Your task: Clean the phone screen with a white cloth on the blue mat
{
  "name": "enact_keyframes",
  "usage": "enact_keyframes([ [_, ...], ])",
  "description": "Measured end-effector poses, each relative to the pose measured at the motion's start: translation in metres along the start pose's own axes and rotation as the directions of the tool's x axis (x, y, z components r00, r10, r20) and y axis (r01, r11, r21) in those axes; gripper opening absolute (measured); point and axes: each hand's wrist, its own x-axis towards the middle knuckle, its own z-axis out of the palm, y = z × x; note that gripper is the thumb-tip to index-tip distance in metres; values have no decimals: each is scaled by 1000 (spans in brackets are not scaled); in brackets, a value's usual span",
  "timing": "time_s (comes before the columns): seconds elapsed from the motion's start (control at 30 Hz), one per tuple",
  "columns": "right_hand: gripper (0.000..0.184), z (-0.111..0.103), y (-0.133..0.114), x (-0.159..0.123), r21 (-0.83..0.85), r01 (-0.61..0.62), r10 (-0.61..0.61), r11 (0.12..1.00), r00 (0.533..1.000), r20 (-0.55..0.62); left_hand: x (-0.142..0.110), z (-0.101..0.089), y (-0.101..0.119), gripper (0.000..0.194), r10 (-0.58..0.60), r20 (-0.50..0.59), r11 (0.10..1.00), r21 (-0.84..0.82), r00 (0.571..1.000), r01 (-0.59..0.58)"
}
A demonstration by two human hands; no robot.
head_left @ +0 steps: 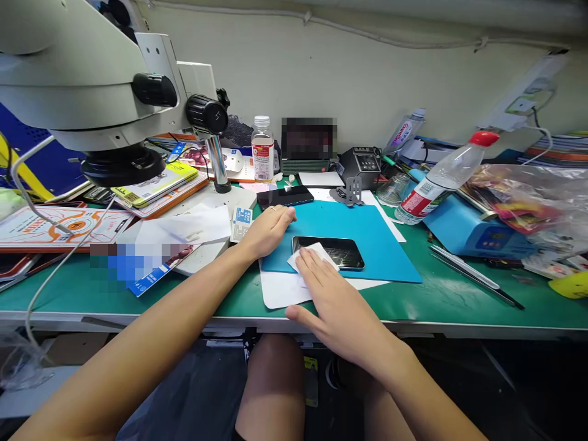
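A phone (351, 253) with a dark, glossy face lies on the blue mat (386, 245). My right hand (333, 300) presses a folded white wipe (328, 252) onto the phone's left end, fingers together and thumb held apart. My left hand (272, 231) rests by the mat's upper left edge, its fingers curled together; I see nothing in them, though their underside is hidden. Just behind it lies a second dark phone (285, 196). White paper (280, 295) sticks out beneath the mat at the front.
A microscope (92, 110) overhangs the left side, above boxes and papers. Tweezers (478, 275) lie to the right. A red-capped bottle (443, 180) leans against a blue box (473, 226). Another bottle (262, 150) stands at the back, near a small screen (309, 139).
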Motion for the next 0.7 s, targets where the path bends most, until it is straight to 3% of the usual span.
enact_keyframes([
  [0.1,85,-1,6,-2,-7,-10,10,1000,1000,13,1,0,0,53,7,-5,1000,-11,1000,-7],
  [0.3,92,0,9,52,-45,-43,42,998,999,-33,1,-1,1,55,2,-10,1000,-6,1000,-2],
  [0.37,96,2,1,48,-40,-38,37,998,999,-31,1,-1,2,55,3,-7,1000,-1,1000,-3],
  [0.47,96,2,-6,16,-20,-3,3,1000,1000,21,1,-1,2,54,5,2,1000,-3,1000,-5],
  [0.57,90,-3,2,-6,-18,1,0,1000,998,60,2,-1,1,53,25,11,1000,-8,1000,-24],
  [0.7,95,-5,15,18,-74,-92,93,993,996,8,0,-2,2,53,19,11,1000,-6,1000,-19],
])
